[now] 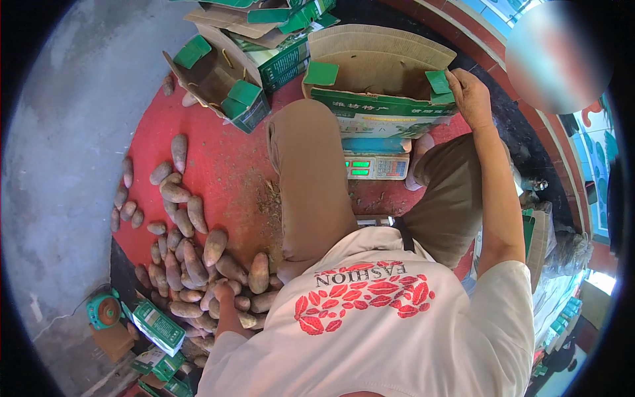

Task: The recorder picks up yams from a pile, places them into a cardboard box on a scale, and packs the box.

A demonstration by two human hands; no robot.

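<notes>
My left hand [226,291] reaches down into a heap of brown, elongated sweet potatoes [194,266] at the lower left. Its fingers are curled around a sweet potato, which the hand partly hides. At the upper right my right hand [471,99] grips the right corner of a green cardboard box [380,114], by its small green flap. The box stands upright with its top open; a little of its brown inside shows, but its bottom is hidden. Beneath it is a digital scale [393,168] with lit green displays, set between my knees.
Loose sweet potatoes lie across the red mat [228,142]. Left of the large box stands another open carton [221,86], with more cartons [284,59] stacked behind. Green boxes [159,325] and a round teal device [104,311] sit at lower left. A tiled ledge [555,145] runs along the right.
</notes>
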